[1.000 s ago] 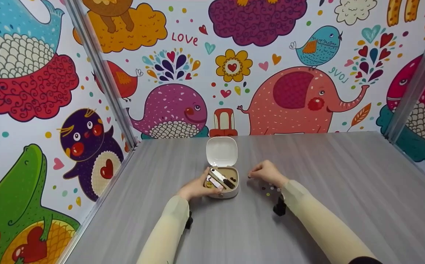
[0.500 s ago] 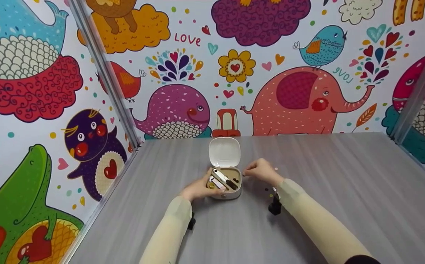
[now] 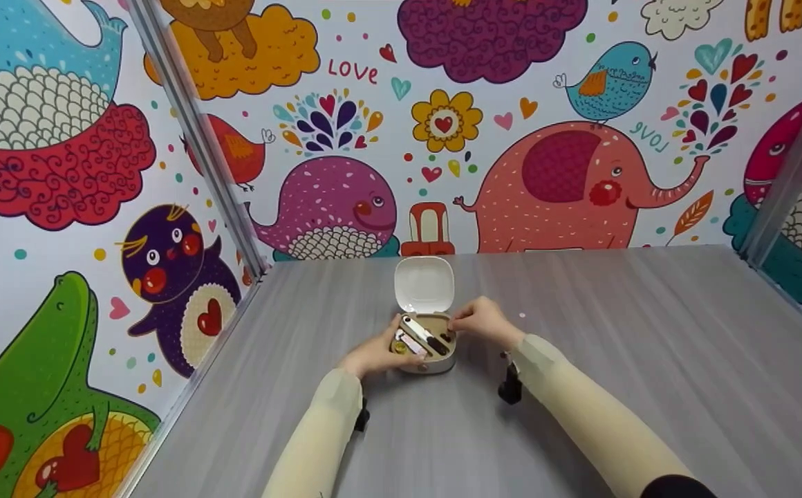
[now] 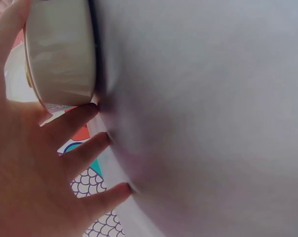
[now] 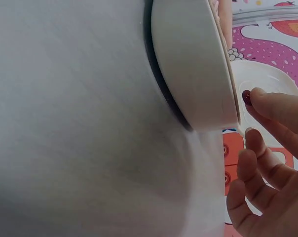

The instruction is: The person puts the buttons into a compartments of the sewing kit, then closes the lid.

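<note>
A small white box (image 3: 429, 366) stands on the grey table with its lid (image 3: 424, 285) raised at the back. In its beige divided inside lie a white tool with a black end (image 3: 424, 335), a pink-and-white piece (image 3: 411, 344), a round yellowish item (image 3: 399, 347) and small dark pieces. My left hand (image 3: 373, 355) holds the box at its left side between thumb and index finger; the other fingers are spread (image 4: 94, 200) against the table. Over the box's right rim, my right hand (image 3: 487, 321) pinches a dark red button (image 5: 246, 97) between thumb and index finger.
A small white disc (image 3: 522, 315) lies on the table right of my right hand. Other small pieces (image 3: 505, 355) show beside the right wrist, mostly hidden by the sleeve and black wrist camera (image 3: 509, 385). Printed cartoon walls (image 3: 346, 200) stand behind and at both sides.
My right hand has moved left with the button, from the table beside the box to over its right rim. My left hand keeps its hold on the box.
</note>
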{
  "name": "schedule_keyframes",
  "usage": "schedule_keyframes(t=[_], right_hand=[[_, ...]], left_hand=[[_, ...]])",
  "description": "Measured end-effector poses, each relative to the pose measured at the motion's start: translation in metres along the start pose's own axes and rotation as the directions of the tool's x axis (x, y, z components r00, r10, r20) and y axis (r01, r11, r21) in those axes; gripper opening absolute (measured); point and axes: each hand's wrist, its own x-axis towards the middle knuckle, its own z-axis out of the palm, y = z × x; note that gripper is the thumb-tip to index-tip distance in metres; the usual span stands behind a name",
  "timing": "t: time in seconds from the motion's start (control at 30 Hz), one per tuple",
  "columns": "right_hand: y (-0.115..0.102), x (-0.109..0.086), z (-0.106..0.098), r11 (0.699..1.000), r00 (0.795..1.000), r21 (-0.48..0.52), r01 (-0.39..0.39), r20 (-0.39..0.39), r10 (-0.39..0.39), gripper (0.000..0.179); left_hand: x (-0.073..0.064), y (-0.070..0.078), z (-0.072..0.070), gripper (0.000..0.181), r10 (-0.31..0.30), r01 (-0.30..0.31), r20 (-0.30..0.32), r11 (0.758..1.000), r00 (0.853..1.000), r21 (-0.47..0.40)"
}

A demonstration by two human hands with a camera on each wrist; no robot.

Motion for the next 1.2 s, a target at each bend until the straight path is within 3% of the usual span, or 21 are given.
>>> schedule_keyframes(t=[0.2, 0.47, 0.83, 1.2], right_hand=[[0.002, 0.002, 0.005, 0.999, 0.999, -0.012, 0.044, 0.005, -0.044, 0.009], [0.007, 0.002, 0.009, 0.999, 0.999, -0.023, 0.043, 0.003, -0.043, 0.007], [0.0, 0.002, 0.009, 0.998, 0.998, 0.025, -0.053, 0.019, 0.053, 0.005], [-0.002, 0.001, 0.011, 0.998, 0.998, -0.032, -0.06, -0.037, 0.059, 0.004]], left_hand=[[0.001, -0.002, 0.0, 0.112, -0.005, 0.005, -0.001, 1.0, 1.0, -0.006], [0.001, -0.003, 0.001, 0.111, 0.026, -0.026, 0.005, 1.0, 1.0, -0.017], [0.001, -0.001, 0.0, 0.113, 0.007, -0.007, 0.003, 1.0, 1.0, -0.028], [-0.001, 0.001, 0.0, 0.111, 0.001, -0.001, -0.012, 1.0, 1.0, 0.024]])
